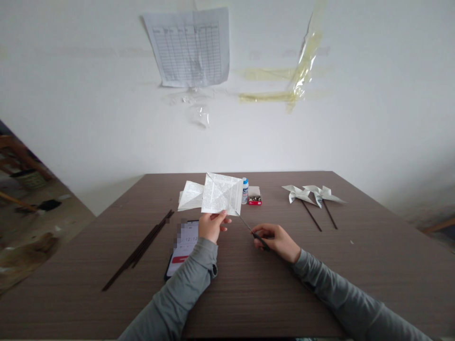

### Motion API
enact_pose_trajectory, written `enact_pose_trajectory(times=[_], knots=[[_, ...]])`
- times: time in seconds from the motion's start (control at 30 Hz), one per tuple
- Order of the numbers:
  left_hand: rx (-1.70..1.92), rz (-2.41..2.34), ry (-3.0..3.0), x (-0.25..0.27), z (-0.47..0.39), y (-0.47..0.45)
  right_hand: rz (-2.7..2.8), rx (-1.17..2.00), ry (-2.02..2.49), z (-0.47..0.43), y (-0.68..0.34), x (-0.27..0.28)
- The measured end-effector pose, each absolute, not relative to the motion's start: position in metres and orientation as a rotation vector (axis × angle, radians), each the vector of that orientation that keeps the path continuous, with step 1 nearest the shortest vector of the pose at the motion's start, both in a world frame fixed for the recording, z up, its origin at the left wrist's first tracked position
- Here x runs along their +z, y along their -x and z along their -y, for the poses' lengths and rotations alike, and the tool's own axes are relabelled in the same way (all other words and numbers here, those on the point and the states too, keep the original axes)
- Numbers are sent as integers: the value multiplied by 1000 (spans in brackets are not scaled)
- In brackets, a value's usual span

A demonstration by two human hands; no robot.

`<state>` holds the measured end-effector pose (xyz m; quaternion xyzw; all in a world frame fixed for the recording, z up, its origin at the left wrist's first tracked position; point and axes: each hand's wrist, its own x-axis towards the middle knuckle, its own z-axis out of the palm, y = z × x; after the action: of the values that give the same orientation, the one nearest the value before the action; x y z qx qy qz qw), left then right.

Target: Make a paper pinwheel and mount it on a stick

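Note:
My left hand [210,228] is closed on the lower edge of a square printed paper [222,194], held up above the table. Diagonal lines cross on the sheet. My right hand [279,240] grips the black handle of a pair of scissors [261,240]. Their thin metal blades point up and left and meet the paper's lower right corner. How far the blades are apart is too small to tell. Behind the held sheet, more printed paper squares [190,195] lie on the table.
A phone [183,248] lies partly under my left forearm. Dark thin sticks [142,246] are at the left. A white bottle with a blue cap [245,192] stands beside a small red box of metal pieces [255,200]. Two paper pinwheels on sticks [300,195] lie at the right.

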<state>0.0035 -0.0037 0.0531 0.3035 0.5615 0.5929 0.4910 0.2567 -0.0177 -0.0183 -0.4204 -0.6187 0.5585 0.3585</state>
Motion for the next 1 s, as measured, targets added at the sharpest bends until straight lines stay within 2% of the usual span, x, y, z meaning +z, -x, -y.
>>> enact_pose_trajectory(times=[1.0], knots=[[1440,-1399,-781,44,1,1,1600,1432,1096,20,-253,-15]])
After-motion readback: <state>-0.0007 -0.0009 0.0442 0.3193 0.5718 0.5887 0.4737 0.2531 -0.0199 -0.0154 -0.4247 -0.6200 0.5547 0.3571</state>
